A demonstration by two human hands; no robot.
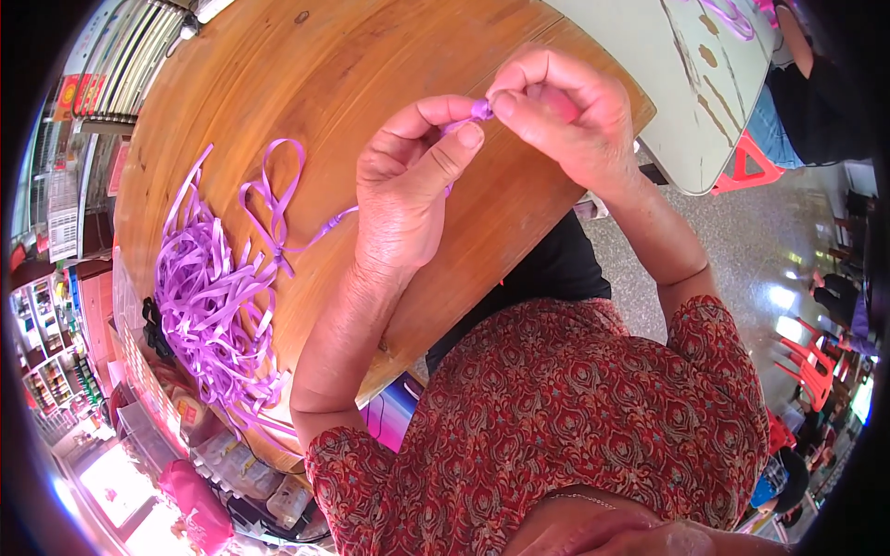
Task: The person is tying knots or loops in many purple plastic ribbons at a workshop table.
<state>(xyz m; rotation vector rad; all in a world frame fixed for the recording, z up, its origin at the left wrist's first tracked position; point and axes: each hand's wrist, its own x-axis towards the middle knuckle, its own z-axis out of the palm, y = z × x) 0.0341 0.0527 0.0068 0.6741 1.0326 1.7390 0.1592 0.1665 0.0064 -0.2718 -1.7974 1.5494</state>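
Between my two hands, above the wooden table, is a purple ribbon with a small knot [480,110] at the fingertips. My left hand [413,167] pinches the ribbon between thumb and forefinger just left of the knot. Close against the knot's other side, my right hand [565,111] has thumb and forefinger pressed together on the ribbon. From under my left hand the ribbon runs left to another small knot [332,225] and a loop [271,199] lying on the table. A large tangled heap of purple ribbons [209,296] lies at the table's left side.
The wooden table [352,56] has a curved edge. A pale, stained table [686,93] adjoins it at the right, with a red stool [749,167] beside it. Shelves of books [130,60] stand at the far left. Another person [820,111] is at the upper right.
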